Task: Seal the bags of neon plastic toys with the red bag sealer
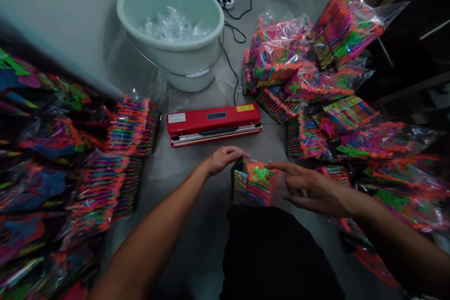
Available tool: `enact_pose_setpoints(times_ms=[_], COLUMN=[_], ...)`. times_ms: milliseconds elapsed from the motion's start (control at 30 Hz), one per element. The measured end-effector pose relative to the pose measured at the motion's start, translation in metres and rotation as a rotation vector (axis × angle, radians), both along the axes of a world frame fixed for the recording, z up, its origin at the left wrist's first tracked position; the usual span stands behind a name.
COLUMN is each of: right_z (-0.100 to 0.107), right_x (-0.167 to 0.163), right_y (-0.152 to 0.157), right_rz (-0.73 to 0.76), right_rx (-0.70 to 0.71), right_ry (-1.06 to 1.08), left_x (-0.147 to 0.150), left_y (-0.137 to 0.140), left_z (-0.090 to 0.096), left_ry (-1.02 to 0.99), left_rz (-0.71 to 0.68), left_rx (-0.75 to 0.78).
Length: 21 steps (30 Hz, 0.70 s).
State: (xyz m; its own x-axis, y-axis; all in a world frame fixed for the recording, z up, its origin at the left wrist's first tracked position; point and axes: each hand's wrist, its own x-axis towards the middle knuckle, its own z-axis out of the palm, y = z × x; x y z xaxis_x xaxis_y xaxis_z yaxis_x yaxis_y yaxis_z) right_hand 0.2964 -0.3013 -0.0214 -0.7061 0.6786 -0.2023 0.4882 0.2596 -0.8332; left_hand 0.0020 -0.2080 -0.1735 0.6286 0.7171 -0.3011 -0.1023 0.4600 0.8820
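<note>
A clear plastic bag packed with a row of colourful flat plastic pieces (258, 180) stands in front of me, just beyond my dark-clothed leg. My left hand (225, 158) is closed at the bag's upper left edge, its fingertips partly hidden behind the top. On the other side, my right hand (305, 183) has its index finger stretched along the bag's top right edge. Its other fingers are bent around the loose clear film at that side. Just ahead of the hands lies a red heat sealer (214, 122) with its long bar facing me.
A pale bucket (190, 63) holding crumpled clear plastic stands behind the sealer. Filled bags are piled at the right (281, 56), and more filled bags (101, 183) line the left. A black cord (230, 70) runs from the sealer to a power socket (227, 1).
</note>
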Motion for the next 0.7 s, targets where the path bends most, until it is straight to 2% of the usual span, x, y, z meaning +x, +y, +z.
enact_pose_setpoints(times_ms=[133, 233, 300, 400, 567, 700], right_z=[-0.031, -0.059, -0.079, -0.111, -0.164, -0.203], right_x=[0.018, 0.016, 0.009, -0.01, -0.052, -0.087], right_y=[0.003, 0.012, 0.023, 0.042, 0.074, 0.095], right_rz=[-0.328, -0.546, -0.654, -0.74, -0.762, -0.939], right_rx=[-0.227, -0.334, -0.359, -0.41, -0.546, -0.579], right_ry=[0.214, 0.349, 0.39, 0.435, 0.54, 0.588], left_x=[-0.015, -0.023, -0.031, -0.047, -0.079, -0.096], left_y=[-0.023, -0.034, -0.037, -0.04, -0.041, -0.036], left_z=[0.001, 0.005, 0.007, 0.004, -0.014, -0.032], left_ry=[-0.027, 0.03, 0.058, 0.061, 0.107, 0.157], left_rz=[0.299, 0.387, 0.427, 0.477, 0.506, 0.587], left_rx=[-0.013, 0.038, 0.018, -0.081, -0.272, -0.368])
